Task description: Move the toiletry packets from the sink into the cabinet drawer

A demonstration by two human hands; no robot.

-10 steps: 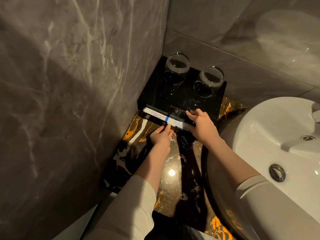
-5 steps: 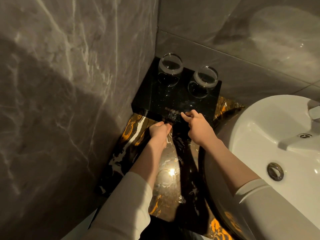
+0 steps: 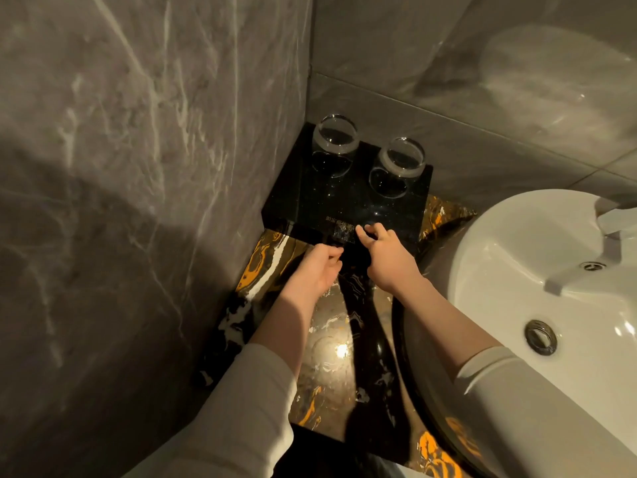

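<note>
A black box cabinet (image 3: 344,198) stands in the corner of the counter, and its drawer front (image 3: 310,232) sits flush with the box. No toiletry packet is in sight. My right hand (image 3: 384,258) reaches to the front edge, fingertips touching next to a small shiny label (image 3: 343,230). Just below the drawer front, my left hand (image 3: 319,269) hangs with loosely curled fingers and holds nothing. The white sink (image 3: 499,270) at the right shows no packets in its visible part.
Two glass tumblers (image 3: 335,144) (image 3: 400,165) stand on top of the black box at the back. Grey marble walls (image 3: 155,167) close in on the left and behind. The counter (image 3: 331,339) is glossy black and orange marble.
The drawer stood open with a long white packet in it; it has slid shut and the packet is hidden. My left hand has drawn back slightly from the front.
</note>
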